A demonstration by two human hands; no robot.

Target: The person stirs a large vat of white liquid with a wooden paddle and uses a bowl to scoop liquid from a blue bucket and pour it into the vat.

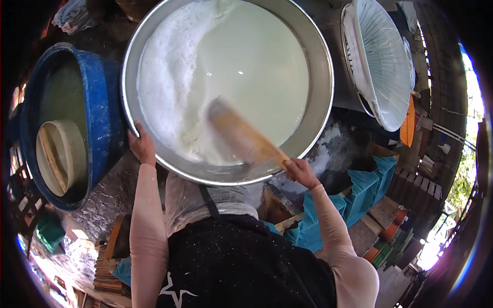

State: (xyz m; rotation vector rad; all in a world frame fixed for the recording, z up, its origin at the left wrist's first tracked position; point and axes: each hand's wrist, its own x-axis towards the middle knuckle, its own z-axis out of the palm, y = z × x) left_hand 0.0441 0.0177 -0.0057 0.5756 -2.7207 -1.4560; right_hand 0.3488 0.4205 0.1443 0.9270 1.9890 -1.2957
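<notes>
A wide round metal vat point(321, 87) stands before me, holding a pale greenish-white liquid point(251, 66). White foam point(164, 77) covers the liquid's left side. My left hand point(142, 145) grips the vat's rim at the lower left, its fingers over the edge. In my right hand point(302, 173), closed near the vat's lower right rim, is the handle of a wooden paddle point(244, 133). The paddle slants up and left over the liquid, smeared by motion. Whether its blade dips into the liquid I cannot tell.
At the left a blue tub point(97, 102) holds cloudy water and a pale round bucket point(77, 149) with a wooden piece in it. A large cloth-lined strainer point(382, 61) stands at the upper right. Blue cloths point(362, 187) drape over boxes at the lower right.
</notes>
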